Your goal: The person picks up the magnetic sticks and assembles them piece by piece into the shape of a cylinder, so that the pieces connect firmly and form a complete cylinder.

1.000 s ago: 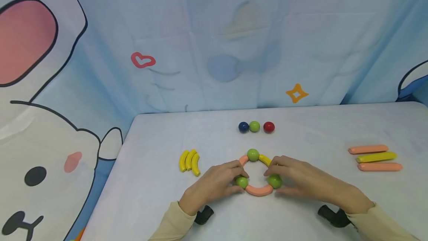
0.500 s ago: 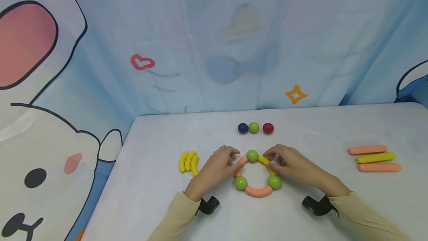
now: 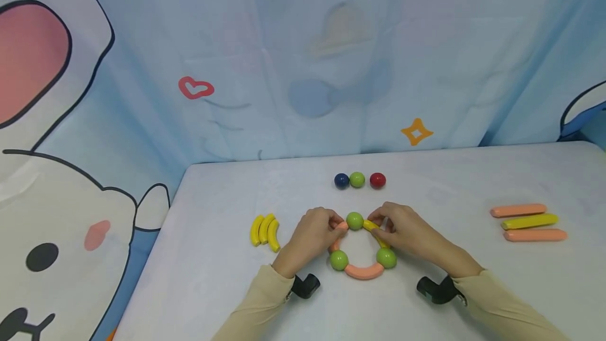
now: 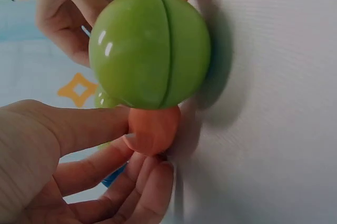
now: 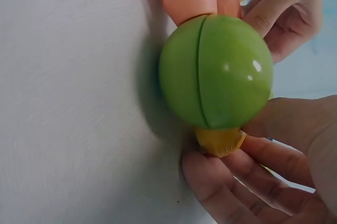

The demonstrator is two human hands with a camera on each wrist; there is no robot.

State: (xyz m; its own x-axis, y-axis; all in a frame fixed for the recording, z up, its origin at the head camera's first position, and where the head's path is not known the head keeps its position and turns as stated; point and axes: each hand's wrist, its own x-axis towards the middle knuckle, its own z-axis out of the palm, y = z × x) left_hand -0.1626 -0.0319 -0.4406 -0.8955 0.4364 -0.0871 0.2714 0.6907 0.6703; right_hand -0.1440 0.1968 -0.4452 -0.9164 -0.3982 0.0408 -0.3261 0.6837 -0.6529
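One curved orange plastic rod (image 4: 152,129) our left hand (image 3: 310,236) pinches; our right hand (image 3: 406,229) seemingly pinches a curved yellow plastic rod (image 5: 218,140)

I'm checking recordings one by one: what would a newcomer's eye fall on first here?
Probably the colourful ring on the table, where the left hand pinches an orange piece and the right hand a yellow piece. Then the big printed animal at the head view's left, and the row of three balls beyond the ring.
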